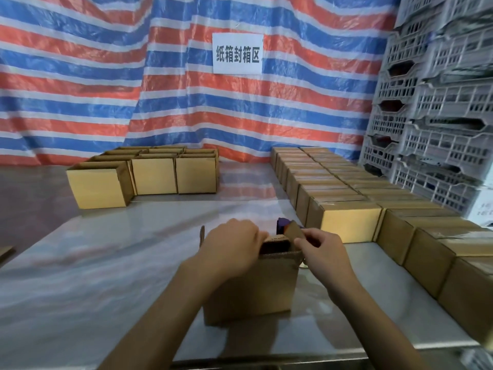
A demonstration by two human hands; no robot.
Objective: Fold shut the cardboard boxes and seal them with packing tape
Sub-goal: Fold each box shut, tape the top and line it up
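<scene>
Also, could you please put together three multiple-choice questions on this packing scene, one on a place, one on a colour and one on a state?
1. Where on the table do the closed boxes stand?
A. along its right side
B. at its far left
C. stacked in its middle

2. What colours are the stripes of the tarp?
A. green and yellow
B. red, blue and white
C. black and grey

3. How is the cardboard box nearest the camera?
A. taped shut
B. top partly open
C. flattened

Answers:
1 A: the closed rows run down the right edge.
2 B: those stripes fill the backdrop.
3 B: the right hand pinches a raised flap, the left hand holds the top, and no tape shows on it.
</scene>
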